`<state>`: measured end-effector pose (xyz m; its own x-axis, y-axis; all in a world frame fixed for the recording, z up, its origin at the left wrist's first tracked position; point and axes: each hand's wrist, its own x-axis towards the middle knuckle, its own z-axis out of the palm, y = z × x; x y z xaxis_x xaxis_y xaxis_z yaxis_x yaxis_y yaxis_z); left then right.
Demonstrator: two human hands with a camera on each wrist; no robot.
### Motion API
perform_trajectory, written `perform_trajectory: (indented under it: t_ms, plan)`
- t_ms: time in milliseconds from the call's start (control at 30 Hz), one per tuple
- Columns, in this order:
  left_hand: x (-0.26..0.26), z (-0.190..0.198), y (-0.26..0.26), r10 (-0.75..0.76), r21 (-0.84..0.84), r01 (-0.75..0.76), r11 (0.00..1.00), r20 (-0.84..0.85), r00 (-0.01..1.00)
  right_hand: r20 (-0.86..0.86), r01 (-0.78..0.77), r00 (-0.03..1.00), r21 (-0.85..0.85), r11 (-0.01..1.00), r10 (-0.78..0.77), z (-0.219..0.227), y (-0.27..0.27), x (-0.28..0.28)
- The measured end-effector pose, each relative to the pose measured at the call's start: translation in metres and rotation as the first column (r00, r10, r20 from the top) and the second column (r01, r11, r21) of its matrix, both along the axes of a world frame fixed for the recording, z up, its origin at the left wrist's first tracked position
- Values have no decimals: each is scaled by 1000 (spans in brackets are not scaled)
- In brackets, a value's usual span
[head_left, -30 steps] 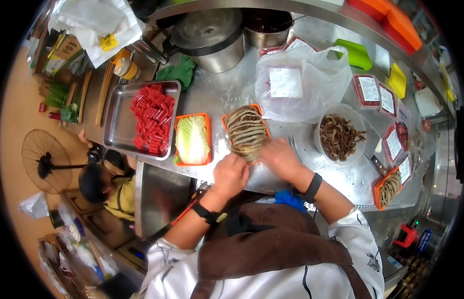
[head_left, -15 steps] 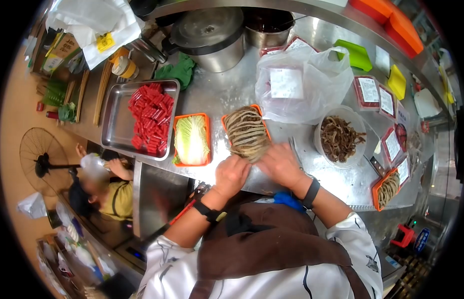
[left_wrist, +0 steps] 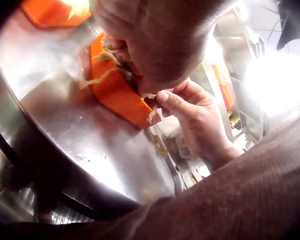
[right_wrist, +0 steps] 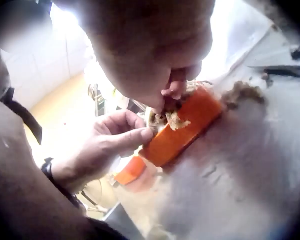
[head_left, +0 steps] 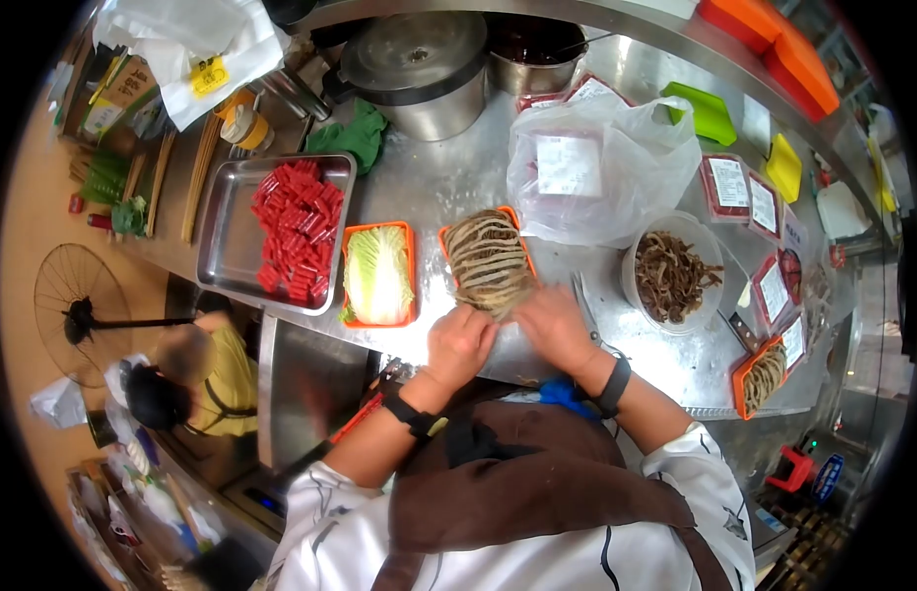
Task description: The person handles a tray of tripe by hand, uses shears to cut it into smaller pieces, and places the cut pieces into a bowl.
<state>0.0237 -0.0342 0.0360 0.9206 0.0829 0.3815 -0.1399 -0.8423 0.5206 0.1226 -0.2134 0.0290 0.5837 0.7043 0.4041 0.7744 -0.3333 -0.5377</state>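
An orange tray [head_left: 528, 258] heaped with brown-grey ridged strips [head_left: 486, 258], which look like tripe, lies on the steel table in front of me. My left hand [head_left: 460, 345] is at the tray's near end, thumb and fingers pinching strips at the rim. Beside it my right hand [head_left: 557, 327] pinches strips at the near right corner. Loose strip ends hang over the tray wall in the left wrist view, where the right thumb [left_wrist: 173, 101] shows at the corner. In the right wrist view the left thumb [right_wrist: 135, 138] presses the opposite corner. Bent fingertips are partly hidden.
Left stand an orange tray of cabbage [head_left: 377, 276] and a steel pan [head_left: 227, 231] of red pieces. Right are a tub of brown strips [head_left: 672, 276], a knife [head_left: 742, 331] and another strip tray [head_left: 763, 377]. A plastic bag [head_left: 616, 158] and lidded pot [head_left: 414, 74] stand behind.
My right hand has shifted slightly towards me along the tray's near end; the left has hardly moved. At far left, another person has bent and changed posture.
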Motion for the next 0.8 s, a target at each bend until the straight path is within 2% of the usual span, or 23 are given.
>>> perform_trajectory:
  t_ms: [33,100,233,333,400,533,600,633,700,800]
  plan:
    - [0,0,0,1,0,-1,1000,0,1000,0,-1,1000,0,1000,1,-2,-1,2]
    - [0,0,0,6,-14,-6,1000,-4,1000,97,-123,987,-60,991,128,-8,-4,6]
    - [-1,-1,1,5,-20,-5,1000,-11,1000,112,-165,979,-36,986,168,8,-6,10]
    - [0,0,-1,9,-24,-9,1000,-13,1000,95,-195,974,-112,974,206,16,-11,13]
    - [0,-1,-2,15,-18,-15,1000,-16,1000,110,-183,973,-162,970,202,12,-13,15]
    - [0,-1,-2,20,-16,-20,1000,2,1000,102,-154,980,-136,979,169,18,-11,13]
    - [0,-1,-2,22,-14,-21,1000,4,1000,82,-87,992,-48,995,91,21,-12,10]
    - [0,-1,-1,22,-13,-22,1000,3,1000,81,-88,993,-48,995,91,20,-13,10]
    - [0,0,-1,19,-20,-19,1000,4,1000,123,20,992,-54,998,-13,16,-17,9]
    - [0,-2,-2,40,-12,-40,999,-4,999,120,58,991,-71,996,-50,10,-17,9]
